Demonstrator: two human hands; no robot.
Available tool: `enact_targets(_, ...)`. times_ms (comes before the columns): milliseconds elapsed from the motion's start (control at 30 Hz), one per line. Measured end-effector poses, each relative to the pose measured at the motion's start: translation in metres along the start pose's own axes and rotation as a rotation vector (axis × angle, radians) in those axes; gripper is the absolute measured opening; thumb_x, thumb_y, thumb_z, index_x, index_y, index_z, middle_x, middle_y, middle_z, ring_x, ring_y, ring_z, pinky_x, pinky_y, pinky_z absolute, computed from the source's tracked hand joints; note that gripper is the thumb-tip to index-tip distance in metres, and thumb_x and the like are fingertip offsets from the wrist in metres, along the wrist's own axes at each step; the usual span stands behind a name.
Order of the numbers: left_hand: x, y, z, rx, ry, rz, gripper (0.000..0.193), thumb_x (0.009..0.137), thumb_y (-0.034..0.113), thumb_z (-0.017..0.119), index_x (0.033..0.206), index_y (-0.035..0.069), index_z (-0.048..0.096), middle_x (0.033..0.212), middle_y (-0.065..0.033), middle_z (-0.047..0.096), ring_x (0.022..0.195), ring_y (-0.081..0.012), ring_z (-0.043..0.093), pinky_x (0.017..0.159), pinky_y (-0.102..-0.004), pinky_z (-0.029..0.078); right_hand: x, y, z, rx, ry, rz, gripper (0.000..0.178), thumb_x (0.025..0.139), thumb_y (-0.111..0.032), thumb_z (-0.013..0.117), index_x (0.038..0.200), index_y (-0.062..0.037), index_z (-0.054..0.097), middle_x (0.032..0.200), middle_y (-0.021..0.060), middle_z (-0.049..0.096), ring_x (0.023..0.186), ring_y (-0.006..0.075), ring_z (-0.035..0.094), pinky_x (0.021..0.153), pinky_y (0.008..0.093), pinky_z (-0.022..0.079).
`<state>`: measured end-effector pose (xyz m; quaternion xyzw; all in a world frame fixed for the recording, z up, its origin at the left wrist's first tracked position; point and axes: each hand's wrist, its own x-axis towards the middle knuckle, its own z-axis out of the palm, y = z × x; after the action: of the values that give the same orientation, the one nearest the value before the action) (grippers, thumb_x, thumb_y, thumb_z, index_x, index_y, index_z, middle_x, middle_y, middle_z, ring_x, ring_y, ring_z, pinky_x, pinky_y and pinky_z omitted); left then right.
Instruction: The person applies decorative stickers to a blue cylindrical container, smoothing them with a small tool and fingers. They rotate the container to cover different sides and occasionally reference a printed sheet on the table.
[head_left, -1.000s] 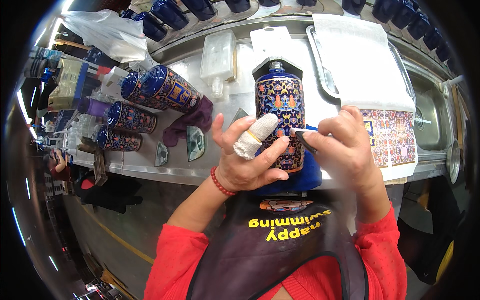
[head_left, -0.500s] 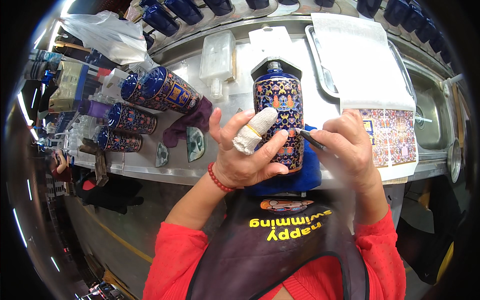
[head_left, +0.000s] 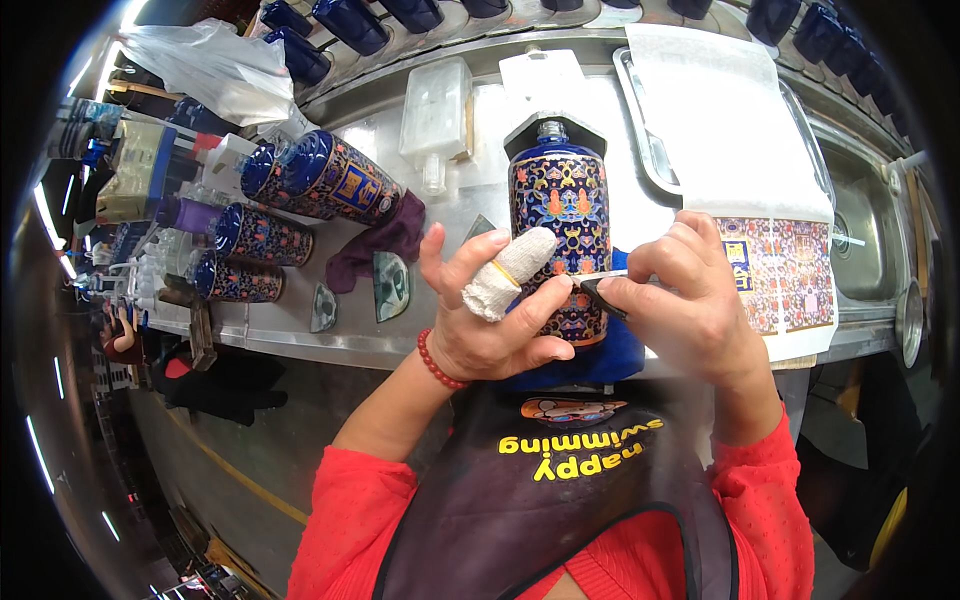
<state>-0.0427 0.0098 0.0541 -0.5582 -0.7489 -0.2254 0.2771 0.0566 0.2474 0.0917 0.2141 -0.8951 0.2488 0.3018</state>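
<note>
A dark-blue bottle (head_left: 560, 190) with a colourful floral pattern lies on its back in front of me, its neck pointing away. It rests in a grey cradle over a blue cloth (head_left: 625, 355). My left hand (head_left: 490, 315) spreads over the bottle's lower left side, fingers apart. A white knitted cover with a yellow band wraps one of its fingers. At the bottle's right side, my right hand (head_left: 690, 295) pinches a slim black-handled tool (head_left: 598, 290) with a thin pale metal edge. This edge meets the pattern beside my left fingertip; the tool's exact kind is unclear.
Printed pattern sheets (head_left: 775, 275) and white paper (head_left: 710, 110) lie over a metal tray at right, beside a sink (head_left: 865, 235). Patterned bottles (head_left: 345, 180), a purple cloth (head_left: 385, 245) and a clear bottle (head_left: 437, 110) stand or lie left. Plain blue bottles (head_left: 350, 25) line the far side.
The tool in my right hand has turned from pointing at the bottle to lying more crosswise, its pale edge now lower, by my left fingertip. The far blue bottles have shifted.
</note>
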Motion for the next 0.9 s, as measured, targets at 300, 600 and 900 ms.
enact_targets(300, -0.001, -0.003, 0.002, -0.021, 0.014, -0.043, 0.059, 0.096, 0.071, 0.049, 0.107, 0.019, 0.076, 0.119, -0.0122, 0.067, 0.128, -0.0303, 0.046, 0.121, -0.0614, 0.013, 0.006, 0.0, -0.004, -0.028, -0.039, -0.02, 0.019, 0.078, -0.015, 0.071, 0.097, -0.0128, 0.07, 0.089, 0.0004, 0.055, 0.08, 0.0198, 0.056, 0.082, 0.0409, 0.042)
enact_targets(600, 0.002, -0.006, 0.0, 0.029, -0.009, -0.019, 0.055, 0.1, 0.066, 0.047, 0.112, 0.023, 0.078, 0.122, -0.0116, 0.067, 0.128, -0.0292, 0.046, 0.121, -0.0616, 0.013, 0.0, 0.003, -0.008, -0.015, -0.042, 0.009, 0.02, 0.076, -0.011, 0.073, 0.096, -0.0122, 0.07, 0.087, 0.0016, 0.055, 0.079, 0.0212, 0.056, 0.08, 0.0404, 0.042)
enact_targets(900, 0.005, -0.009, 0.002, 0.08, 0.014, 0.03, 0.053, 0.099, 0.066, 0.048, 0.111, 0.024, 0.078, 0.125, -0.0062, 0.065, 0.126, -0.0269, 0.048, 0.121, -0.0625, 0.014, -0.005, 0.003, -0.001, 0.051, 0.063, 0.091, 0.032, 0.068, -0.003, 0.077, 0.099, -0.0076, 0.071, 0.087, 0.0048, 0.056, 0.079, 0.0238, 0.056, 0.076, 0.0393, 0.043)
